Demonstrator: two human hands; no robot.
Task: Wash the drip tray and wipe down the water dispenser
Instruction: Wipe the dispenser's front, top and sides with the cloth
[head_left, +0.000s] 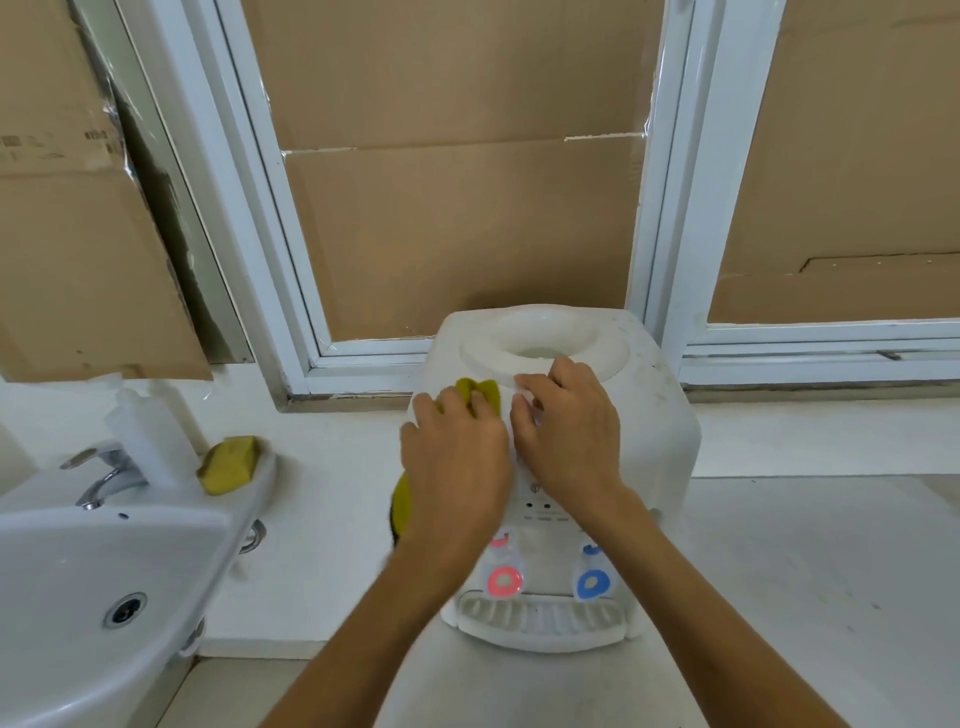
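A white tabletop water dispenser (660, 415) stands on a white counter, its round bottle well on top. My left hand (457, 467) presses a yellow-green cloth (480, 392) against the dispenser's top left corner; more of the cloth hangs below my wrist. My right hand (569, 431) rests with bent fingers on the top front edge beside the well. Below are a red tap (505, 579) and a blue tap (595, 582). The drip tray (540, 618) with its slotted grille sits in place under the taps.
A white sink (78, 597) with a chrome faucet (106, 470) stands at the left. A yellow sponge (231, 462) lies on the sink's rim, beside a translucent bottle (148, 431). Behind are white window frames (291, 312) backed by cardboard.
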